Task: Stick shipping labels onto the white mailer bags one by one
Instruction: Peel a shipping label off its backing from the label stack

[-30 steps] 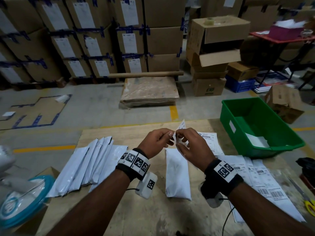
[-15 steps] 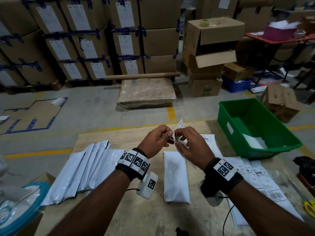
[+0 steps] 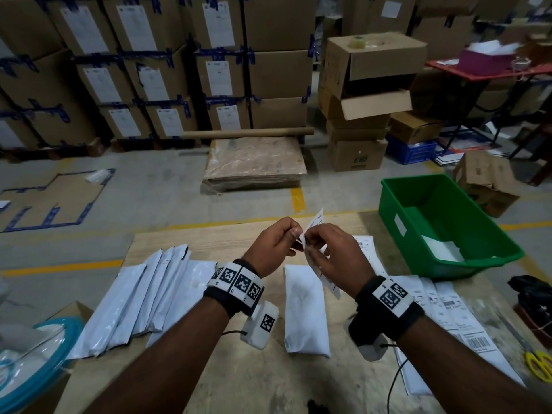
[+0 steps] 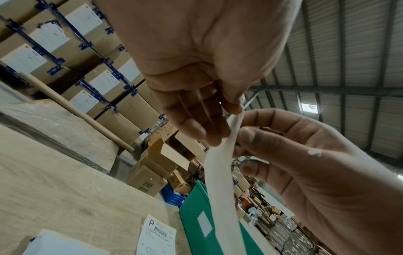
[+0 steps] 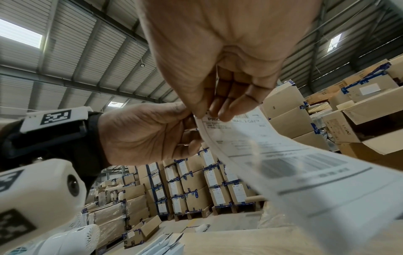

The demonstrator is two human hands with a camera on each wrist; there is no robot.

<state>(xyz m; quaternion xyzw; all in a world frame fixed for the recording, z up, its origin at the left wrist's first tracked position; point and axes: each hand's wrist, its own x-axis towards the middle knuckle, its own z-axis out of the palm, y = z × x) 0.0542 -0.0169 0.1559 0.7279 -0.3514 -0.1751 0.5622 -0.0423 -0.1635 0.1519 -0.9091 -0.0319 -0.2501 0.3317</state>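
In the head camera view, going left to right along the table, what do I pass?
Fanned pile of mailer bags → left hand → single mailer bag → right hand → label sheets → green bin → yellow scissors.

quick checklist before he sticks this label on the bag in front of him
1. Both hands hold the label: ok. The left hand and right hand pinch the shipping label at its top edge.
2. Backing peeled off: cannot tell. A layer curls away at the pinched corner, but how far is unclear.
3. Target bag in place: ok. A white mailer bag lies flat on the table below the hands.
4. Bag face free: ok, nothing lies on it.
5. Printed side faces up: cannot tell; the label hangs on edge.
6. More bags ready: ok, a fanned stack of mailer bags lies to the left.
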